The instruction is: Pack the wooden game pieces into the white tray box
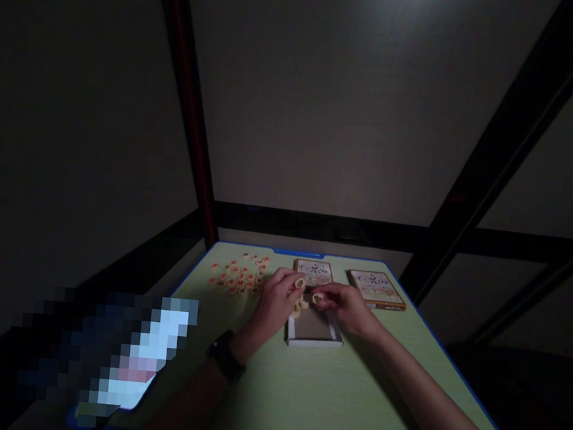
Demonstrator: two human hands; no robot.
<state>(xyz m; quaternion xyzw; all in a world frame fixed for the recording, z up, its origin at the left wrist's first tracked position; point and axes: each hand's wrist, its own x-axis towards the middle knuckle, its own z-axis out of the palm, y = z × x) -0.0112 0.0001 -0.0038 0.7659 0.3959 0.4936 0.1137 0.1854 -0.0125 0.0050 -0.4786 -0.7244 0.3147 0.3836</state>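
My left hand (279, 299), with a dark watch on its wrist, pinches a round game piece (300, 283) with a dark mark. To its right, my right hand (341, 303) holds another round piece (318, 299) between closed fingers. Both hands are over the far part of an open, shallow box (312, 331) with white edges. A few pale pieces (297, 309) lie at the box's far left, just under my left hand. Many loose pieces (241, 279) with red or dark marks are spread on the table left of my hands.
One printed box (314, 269) lies behind my hands, and another printed box (377, 288) is at the right on the green table (350, 408). A bright, pixelated screen-like object (148, 357) is at the left edge. Walls surround the table's far side.
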